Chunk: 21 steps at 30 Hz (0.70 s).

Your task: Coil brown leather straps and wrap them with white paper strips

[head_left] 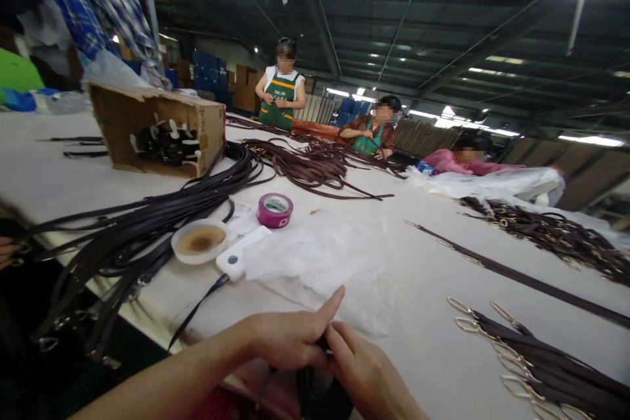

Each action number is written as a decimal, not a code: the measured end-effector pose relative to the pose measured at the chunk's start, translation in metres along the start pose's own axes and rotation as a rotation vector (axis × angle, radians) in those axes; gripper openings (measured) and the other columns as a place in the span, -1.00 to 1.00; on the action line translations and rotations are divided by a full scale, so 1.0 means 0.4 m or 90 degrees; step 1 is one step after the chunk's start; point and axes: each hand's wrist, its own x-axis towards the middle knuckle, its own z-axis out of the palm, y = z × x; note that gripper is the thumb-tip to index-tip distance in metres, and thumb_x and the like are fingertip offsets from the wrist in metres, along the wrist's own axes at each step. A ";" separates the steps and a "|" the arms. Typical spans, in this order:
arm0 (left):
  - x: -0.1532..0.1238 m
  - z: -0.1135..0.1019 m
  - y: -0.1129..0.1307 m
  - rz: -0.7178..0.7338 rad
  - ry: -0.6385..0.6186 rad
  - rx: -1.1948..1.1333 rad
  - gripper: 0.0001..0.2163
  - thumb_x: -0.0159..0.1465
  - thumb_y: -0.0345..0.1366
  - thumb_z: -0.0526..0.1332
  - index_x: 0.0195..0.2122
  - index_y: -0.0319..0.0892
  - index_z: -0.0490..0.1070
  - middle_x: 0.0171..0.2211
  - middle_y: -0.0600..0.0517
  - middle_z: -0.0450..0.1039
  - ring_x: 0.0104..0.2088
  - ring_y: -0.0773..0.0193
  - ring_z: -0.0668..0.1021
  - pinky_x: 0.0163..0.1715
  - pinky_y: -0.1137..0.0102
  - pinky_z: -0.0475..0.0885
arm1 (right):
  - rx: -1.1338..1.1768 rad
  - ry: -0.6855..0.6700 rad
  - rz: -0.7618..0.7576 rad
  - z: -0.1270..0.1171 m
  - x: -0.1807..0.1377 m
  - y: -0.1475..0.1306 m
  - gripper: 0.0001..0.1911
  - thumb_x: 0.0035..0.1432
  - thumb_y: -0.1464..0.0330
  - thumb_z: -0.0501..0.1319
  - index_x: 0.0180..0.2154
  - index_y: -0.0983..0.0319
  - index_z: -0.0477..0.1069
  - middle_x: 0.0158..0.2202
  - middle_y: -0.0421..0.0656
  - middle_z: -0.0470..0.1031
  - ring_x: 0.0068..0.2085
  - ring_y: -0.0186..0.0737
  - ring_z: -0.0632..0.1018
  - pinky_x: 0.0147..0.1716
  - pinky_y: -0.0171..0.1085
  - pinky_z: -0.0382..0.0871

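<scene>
Low in the middle of the view, my left hand [290,340] meets my right hand [363,367] at the table's edge. The left fingers are closed, with one digit sticking up and outward. My right fingers are bent against the left ones. A black thing [322,390] shows between and below the hands; its kind is mostly hidden by them. Just beyond lies a thin white sheet [325,256], crumpled on the table. At its left are a white device [241,254] with a black cable, a shallow dish [199,241] with something brown in it, and a purple tape roll [274,211].
Black straps [162,216] hang over the table's left edge. Brown straps [305,164] lie further back, and straps with metal buckles [541,354] at the right. An open cardboard box [157,128] lies on its side. Three people are across the table; another person's hand [6,251] shows far left.
</scene>
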 end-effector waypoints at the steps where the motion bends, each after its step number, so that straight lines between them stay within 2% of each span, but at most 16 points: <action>1: 0.004 -0.002 -0.001 -0.006 -0.004 -0.003 0.04 0.16 -0.38 0.24 0.32 -0.23 -0.71 0.14 -0.23 0.38 0.08 0.04 0.46 0.04 0.20 0.33 | 0.001 0.015 -0.013 0.003 -0.003 0.005 -0.73 0.36 0.48 -0.08 -0.02 0.30 0.31 -0.32 -0.02 0.54 -0.39 -0.11 0.62 -0.44 -0.26 0.58; 3: 0.010 -0.006 0.001 -0.018 -0.009 -0.007 0.06 0.14 -0.38 0.25 0.32 -0.23 -0.72 0.14 -0.23 0.39 0.08 0.04 0.46 0.03 0.20 0.34 | -0.005 0.045 -0.035 0.008 -0.009 0.013 -0.68 0.39 0.45 -0.11 0.10 0.33 0.22 -0.26 0.03 0.56 -0.35 -0.11 0.64 -0.40 -0.28 0.59; 6: 0.016 -0.013 0.005 -0.035 -0.015 -0.011 0.09 0.10 -0.36 0.27 0.31 -0.28 -0.72 0.09 -0.24 0.43 0.02 0.04 0.49 -0.02 0.21 0.36 | 0.003 0.054 -0.038 0.009 -0.012 0.019 -0.64 0.42 0.39 -0.15 0.14 0.33 0.18 -0.25 0.03 0.56 -0.35 -0.11 0.64 -0.43 -0.30 0.58; 11: 0.015 -0.018 0.007 -0.064 -0.002 -0.025 0.09 0.09 -0.32 0.27 0.31 -0.26 -0.71 -0.04 -0.13 0.50 -0.10 0.11 0.51 -0.12 0.29 0.39 | 0.020 0.066 -0.019 -0.002 0.005 0.016 -0.60 0.44 0.35 -0.25 0.09 0.28 0.24 -0.34 -0.04 0.54 -0.42 -0.14 0.62 -0.53 -0.30 0.51; 15: 0.016 -0.018 0.008 -0.101 0.034 -0.031 0.09 0.08 -0.28 0.27 0.32 -0.28 -0.69 -0.05 -0.13 0.49 -0.10 0.11 0.50 -0.14 0.31 0.39 | 0.061 0.085 0.013 -0.014 0.021 0.009 -0.66 0.40 0.41 -0.18 -0.03 0.26 0.33 -0.43 -0.13 0.50 -0.51 -0.20 0.58 -0.58 -0.32 0.46; 18: 0.021 -0.022 0.012 -0.109 0.023 -0.021 0.11 0.08 -0.26 0.28 0.31 -0.34 -0.69 0.00 -0.20 0.46 -0.06 0.07 0.49 -0.11 0.27 0.38 | 0.080 0.050 0.034 -0.011 0.022 0.012 -0.70 0.31 0.48 -0.10 -0.14 0.26 0.38 -0.43 -0.12 0.49 -0.51 -0.17 0.56 -0.58 -0.29 0.45; 21: 0.025 -0.030 0.014 -0.098 0.000 0.001 0.14 0.05 -0.27 0.31 0.31 -0.33 -0.70 0.07 -0.25 0.42 0.00 0.03 0.47 -0.05 0.23 0.36 | 0.119 -0.024 0.058 -0.003 0.021 0.020 -0.76 0.24 0.50 0.03 -0.13 0.27 0.41 -0.34 -0.07 0.53 -0.42 -0.12 0.59 -0.48 -0.23 0.51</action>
